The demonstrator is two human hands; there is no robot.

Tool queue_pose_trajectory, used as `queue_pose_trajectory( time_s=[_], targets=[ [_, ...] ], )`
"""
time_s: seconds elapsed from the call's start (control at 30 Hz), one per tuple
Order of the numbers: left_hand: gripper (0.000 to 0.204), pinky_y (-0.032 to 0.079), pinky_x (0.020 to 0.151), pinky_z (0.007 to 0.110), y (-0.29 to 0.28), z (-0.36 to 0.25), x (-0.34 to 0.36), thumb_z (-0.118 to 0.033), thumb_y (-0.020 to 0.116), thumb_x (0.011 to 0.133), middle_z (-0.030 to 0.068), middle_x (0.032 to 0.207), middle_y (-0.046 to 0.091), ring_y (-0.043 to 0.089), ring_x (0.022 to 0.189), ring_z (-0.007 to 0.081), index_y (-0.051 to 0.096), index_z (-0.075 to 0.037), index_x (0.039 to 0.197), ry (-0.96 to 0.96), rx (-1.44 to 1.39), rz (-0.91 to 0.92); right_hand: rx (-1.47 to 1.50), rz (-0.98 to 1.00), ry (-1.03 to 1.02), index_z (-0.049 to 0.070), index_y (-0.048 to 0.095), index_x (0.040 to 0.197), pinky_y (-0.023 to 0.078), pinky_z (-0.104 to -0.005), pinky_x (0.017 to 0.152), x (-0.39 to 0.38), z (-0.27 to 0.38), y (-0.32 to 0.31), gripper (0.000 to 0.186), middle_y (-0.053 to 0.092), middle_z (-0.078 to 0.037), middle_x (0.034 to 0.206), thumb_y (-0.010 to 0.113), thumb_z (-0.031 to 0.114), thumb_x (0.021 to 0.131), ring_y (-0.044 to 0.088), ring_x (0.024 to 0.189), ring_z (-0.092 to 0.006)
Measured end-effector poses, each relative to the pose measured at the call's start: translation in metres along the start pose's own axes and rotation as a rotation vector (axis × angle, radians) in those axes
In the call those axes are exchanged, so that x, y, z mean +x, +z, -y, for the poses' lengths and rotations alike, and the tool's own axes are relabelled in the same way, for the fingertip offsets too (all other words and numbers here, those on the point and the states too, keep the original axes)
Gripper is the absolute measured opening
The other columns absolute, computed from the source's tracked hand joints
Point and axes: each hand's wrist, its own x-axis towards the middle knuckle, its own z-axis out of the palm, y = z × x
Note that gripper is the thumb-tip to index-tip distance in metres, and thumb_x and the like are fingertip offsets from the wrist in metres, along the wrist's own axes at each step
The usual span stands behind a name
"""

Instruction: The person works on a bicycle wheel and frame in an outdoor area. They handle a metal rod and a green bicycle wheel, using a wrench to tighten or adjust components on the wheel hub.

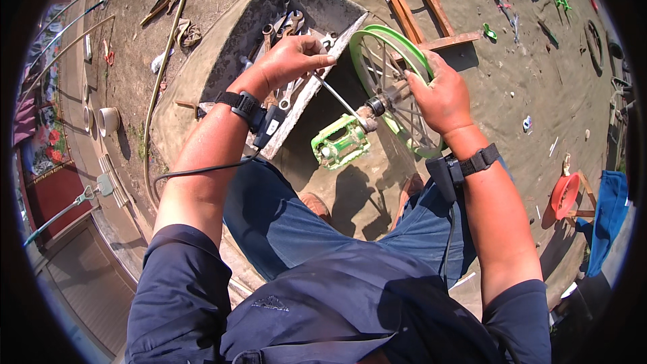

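A small wheel (381, 29) with a bright green rim and thin spokes stands tilted in front of me. My right hand (441, 94) is closed on its right side, thumb near the brownish axle end. A green pedal (339, 141) sits on the near-left side of the hub (379, 104). From beside the pedal a thin silver metal rod (340, 96) slants up to my left hand (293, 64). That hand is closed around the rod's upper end, thumb stretched along it. Whether the rod is a tool or a crank part, I cannot tell.
A grey trough (232, 30) behind my left hand holds several wrenches (291, 23). Beyond the wheel lies a wooden frame (397, 3). A long pole (162, 71) lies at left, near a white cup-like container (108, 121). An orange-red bowl-shaped thing (565, 195) is at right.
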Motion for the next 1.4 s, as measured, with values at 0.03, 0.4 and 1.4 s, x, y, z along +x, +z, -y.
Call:
queue_pose_trajectory(
  time_s=[0.03,0.4,1.4],
  targets=[
    [0.027,0.048,0.064,0.025,0.004,0.008,0.005,-0.027,0.073,0.089,0.0013,0.082,0.065,0.059,0.072,0.0090,0.066,-0.002,0.095,-0.030,-0.174,-0.069,0.005,0.021,0.026,0.004,0.063,0.115,0.053,-0.0422,0.079,0.000,0.004,-0.002,0.041,0.068,-0.022,0.100,0.069,0.028,0.082,0.065,0.093,-0.0397],
    [0.030,0.048,0.077,0.027,0.042,0.057,0.021,0.004,0.055,0.085,0.0093,0.097,0.066,0.062,0.087,0.0142,0.063,0.004,0.114,-0.202,-0.193,-0.307,-0.077,0.027,0.039,0.009,0.064,0.110,0.053,-0.0462,0.074,0.000,0.013,0.004,0.039,0.069,-0.019,0.092,0.068,0.033,0.080,0.066,0.086,-0.0392],
    [0.022,0.049,0.085,0.028,0.142,0.001,-0.115,-0.003,0.051,0.098,0.0074,0.097,0.065,0.061,0.092,0.0123,0.054,0.001,0.119,-0.001,-0.350,-0.404,0.969,0.010,0.542,-0.001,0.057,0.112,0.043,-0.0237,0.046,0.007,0.029,0.026,0.026,0.060,-0.001,0.076,0.063,0.014,0.092,0.051,0.052,-0.0078]
  ],
)
